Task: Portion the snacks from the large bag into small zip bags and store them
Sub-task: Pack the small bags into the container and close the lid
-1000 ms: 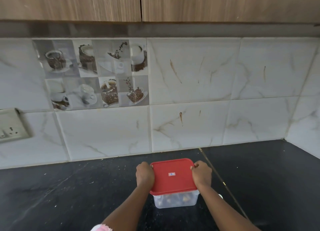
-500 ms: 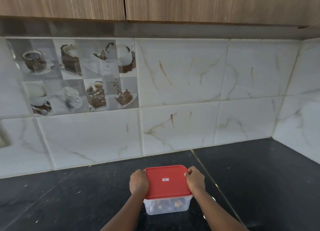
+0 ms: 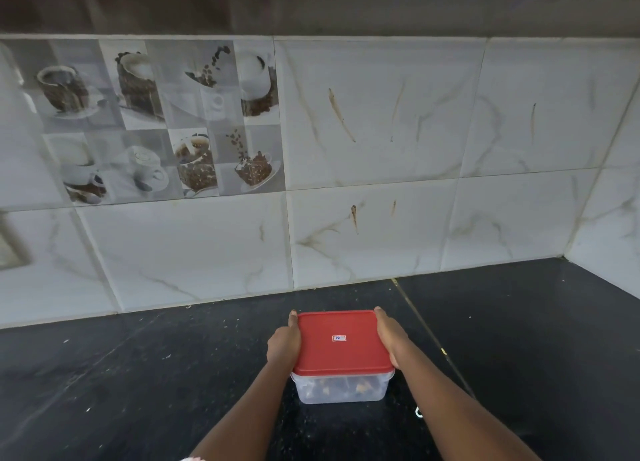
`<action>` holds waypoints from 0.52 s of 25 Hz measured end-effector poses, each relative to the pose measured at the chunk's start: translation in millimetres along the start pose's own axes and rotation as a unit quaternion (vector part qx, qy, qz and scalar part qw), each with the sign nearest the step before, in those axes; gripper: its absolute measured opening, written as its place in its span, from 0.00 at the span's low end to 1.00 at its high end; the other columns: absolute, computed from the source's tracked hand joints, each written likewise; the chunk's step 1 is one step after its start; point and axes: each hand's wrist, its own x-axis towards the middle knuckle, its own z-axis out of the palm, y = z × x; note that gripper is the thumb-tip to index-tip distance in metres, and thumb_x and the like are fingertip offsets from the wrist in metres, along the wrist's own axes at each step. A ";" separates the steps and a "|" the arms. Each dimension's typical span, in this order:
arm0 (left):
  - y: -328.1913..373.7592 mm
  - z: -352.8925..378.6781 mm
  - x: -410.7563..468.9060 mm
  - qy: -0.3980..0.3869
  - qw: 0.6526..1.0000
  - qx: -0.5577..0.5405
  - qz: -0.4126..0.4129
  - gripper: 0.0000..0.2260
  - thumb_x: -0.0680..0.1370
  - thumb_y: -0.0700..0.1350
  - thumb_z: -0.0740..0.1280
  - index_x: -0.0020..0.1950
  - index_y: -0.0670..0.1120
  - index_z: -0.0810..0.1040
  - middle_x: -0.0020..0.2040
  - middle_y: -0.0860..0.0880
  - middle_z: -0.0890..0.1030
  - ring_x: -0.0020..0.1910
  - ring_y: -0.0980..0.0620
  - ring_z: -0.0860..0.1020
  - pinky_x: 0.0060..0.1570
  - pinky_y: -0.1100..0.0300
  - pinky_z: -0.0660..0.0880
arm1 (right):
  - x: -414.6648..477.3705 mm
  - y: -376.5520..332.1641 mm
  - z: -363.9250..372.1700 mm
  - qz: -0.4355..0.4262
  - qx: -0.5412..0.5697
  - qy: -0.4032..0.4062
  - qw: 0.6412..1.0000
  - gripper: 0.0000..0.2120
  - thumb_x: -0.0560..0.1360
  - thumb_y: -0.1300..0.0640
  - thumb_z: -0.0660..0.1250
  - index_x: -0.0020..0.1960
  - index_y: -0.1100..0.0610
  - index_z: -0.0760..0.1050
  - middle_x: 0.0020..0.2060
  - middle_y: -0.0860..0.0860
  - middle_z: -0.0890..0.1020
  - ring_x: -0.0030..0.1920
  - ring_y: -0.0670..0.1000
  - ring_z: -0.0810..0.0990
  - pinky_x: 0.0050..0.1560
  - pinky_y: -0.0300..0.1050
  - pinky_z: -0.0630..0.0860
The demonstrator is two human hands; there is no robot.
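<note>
In the head view, the storing step seems to be in hand. The person holds a clear box [image 3: 341, 389] from both sides, in the lower middle of the frame. The left hand [image 3: 284, 344] grasps its left edge just under the red lid [image 3: 341, 343], and the right hand [image 3: 389, 337] grasps the right edge in the same way. The lid looks flat and fully seated. Through the clear wall I see brownish snack pieces, but I cannot tell whether they are in zip bags. The box is low over the black counter [image 3: 138, 374]; whether it already rests there is not sure. The white tiled wall [image 3: 374, 114] is well behind it. I judge the next move needs a level set-down, then both hands released.
</note>
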 end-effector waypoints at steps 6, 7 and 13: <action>-3.5 1.6 9.4 0.026 1.000 0.005 0.016 0.26 0.81 0.58 0.48 0.48 0.39 0.75 0.43 0.43 0.77 0.42 0.46 0.77 0.48 0.52 0.76 | -3.7 -3.5 1.6 -0.008 -0.028 0.003 1.000 0.30 0.80 0.40 0.46 0.75 0.58 0.54 0.69 0.60 0.68 0.66 0.60 0.71 0.66 0.58 0.70; -2.5 1.4 8.6 0.038 0.999 0.014 0.018 0.25 0.81 0.58 0.49 0.46 0.40 0.74 0.43 0.43 0.77 0.42 0.46 0.77 0.46 0.53 0.76 | -4.6 -3.1 1.4 -0.014 -0.034 0.009 0.999 0.30 0.80 0.41 0.46 0.74 0.59 0.56 0.69 0.60 0.68 0.65 0.60 0.72 0.65 0.58 0.70; -4.8 3.5 -3.4 0.101 0.993 0.027 0.047 0.24 0.81 0.57 0.52 0.35 0.42 0.73 0.36 0.45 0.77 0.34 0.50 0.76 0.38 0.56 0.74 | -4.3 3.2 3.4 -0.047 -0.097 0.071 0.992 0.29 0.80 0.40 0.48 0.69 0.61 0.66 0.62 0.60 0.75 0.59 0.59 0.76 0.62 0.56 0.73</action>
